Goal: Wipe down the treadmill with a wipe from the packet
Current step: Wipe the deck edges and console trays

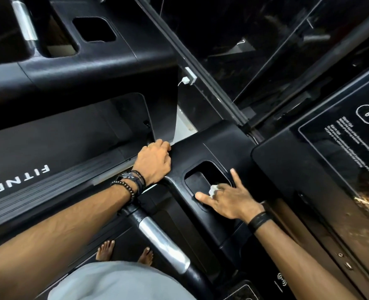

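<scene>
Treadmill (211, 152) fills my view, black all over, and its cup recess (203, 180) is my landmark. Far left of the recess runs the belt (49, 137), with white letters on the side rail (27, 178) below it. Nearer, just left of the recess, my left hand (153, 161) grips the console's edge, fingers curled over it, beaded bands at my wrist. Below the recess a silver handlebar (164, 243) slants down toward my bare feet (123, 252). At the recess's lower right rim my right hand (224, 200) presses a small white wipe (213, 189) into the hollow, middle fingers bent around it, thumb and little finger spread on the rim. Right of the recess lies the glossy display panel (339, 148).
</scene>
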Tool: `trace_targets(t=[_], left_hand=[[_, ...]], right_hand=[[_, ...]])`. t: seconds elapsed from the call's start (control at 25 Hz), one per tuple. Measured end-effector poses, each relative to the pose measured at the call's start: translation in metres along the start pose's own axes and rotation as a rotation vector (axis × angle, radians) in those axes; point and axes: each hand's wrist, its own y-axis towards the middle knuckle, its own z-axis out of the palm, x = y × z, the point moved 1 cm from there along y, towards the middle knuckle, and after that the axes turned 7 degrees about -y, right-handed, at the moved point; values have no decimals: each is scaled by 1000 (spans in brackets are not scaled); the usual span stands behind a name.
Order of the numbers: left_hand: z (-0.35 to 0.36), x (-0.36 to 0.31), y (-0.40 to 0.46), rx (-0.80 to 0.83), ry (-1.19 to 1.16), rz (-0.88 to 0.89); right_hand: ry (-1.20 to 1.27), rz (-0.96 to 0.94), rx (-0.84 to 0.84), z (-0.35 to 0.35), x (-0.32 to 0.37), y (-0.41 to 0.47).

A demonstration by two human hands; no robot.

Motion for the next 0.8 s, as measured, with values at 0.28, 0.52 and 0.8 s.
trace_targets(t=[0.28, 0.52, 0.8], left_hand=[[2, 2, 2, 2, 1, 5], [2, 0, 2, 8, -16, 8], [2, 1, -1, 11, -4, 22]], right_hand=[[-148, -26, -65, -17, -17, -11], [-108, -25, -52, -3, -31, -20], [-110, -134, -163, 5, -43, 6]])
